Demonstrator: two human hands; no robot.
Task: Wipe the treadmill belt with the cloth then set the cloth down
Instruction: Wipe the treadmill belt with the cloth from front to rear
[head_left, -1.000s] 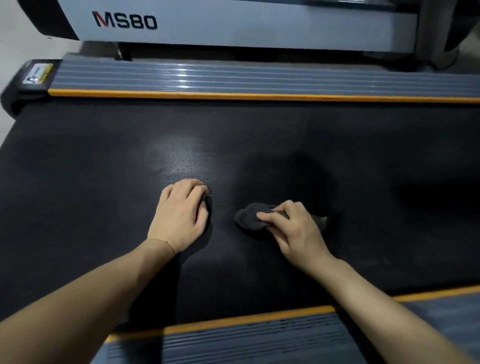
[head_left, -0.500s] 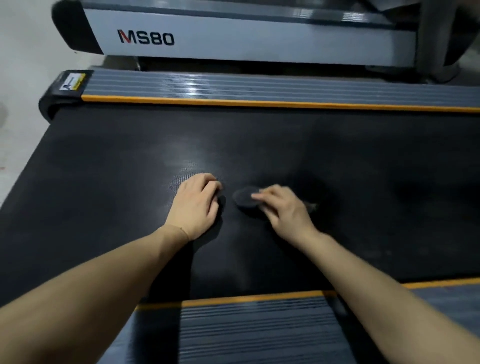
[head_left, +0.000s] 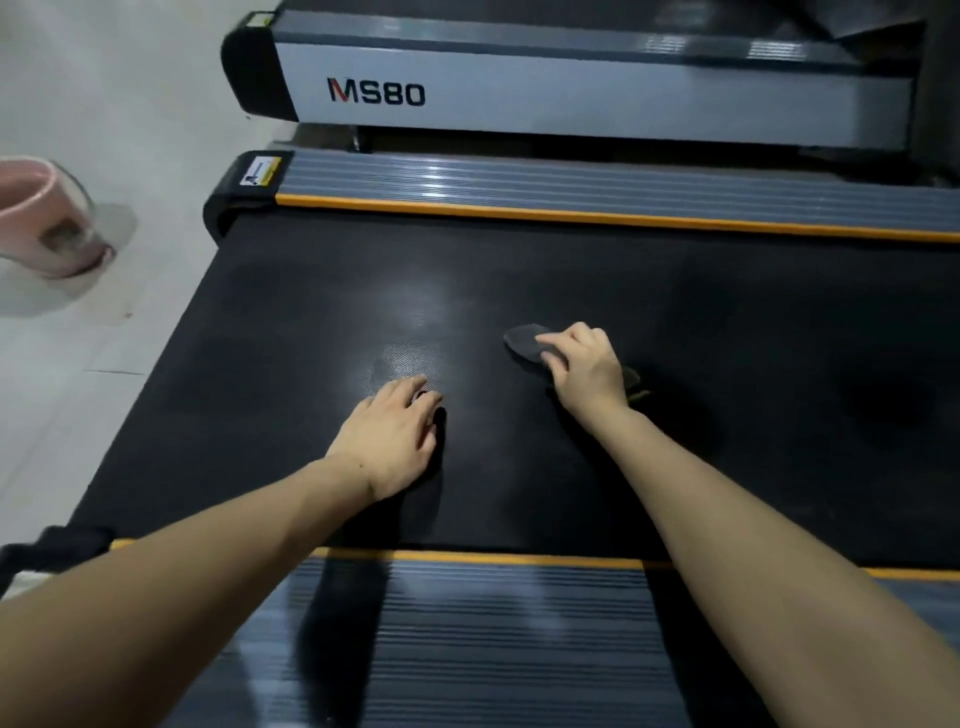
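Observation:
The black treadmill belt (head_left: 727, 364) fills the middle of the head view. A small dark grey cloth (head_left: 527, 340) lies bunched on the belt, partly hidden under my right hand (head_left: 584, 369), whose curled fingers grip it against the belt. A bit of the cloth shows behind the wrist. My left hand (head_left: 392, 439) rests palm down on the belt to the left of the cloth, fingers loosely bent, holding nothing.
Grey ribbed side rails with orange strips run along the far (head_left: 571, 189) and near (head_left: 467, 649) sides of the belt. A second treadmill marked MS80 (head_left: 519, 93) stands behind. A pink bucket (head_left: 47, 223) sits on the pale floor at the left.
My right hand has slid the cloth away from my left hand, farther across the belt. The view has swung left, bringing the belt's end, the floor and the pink bucket into sight.

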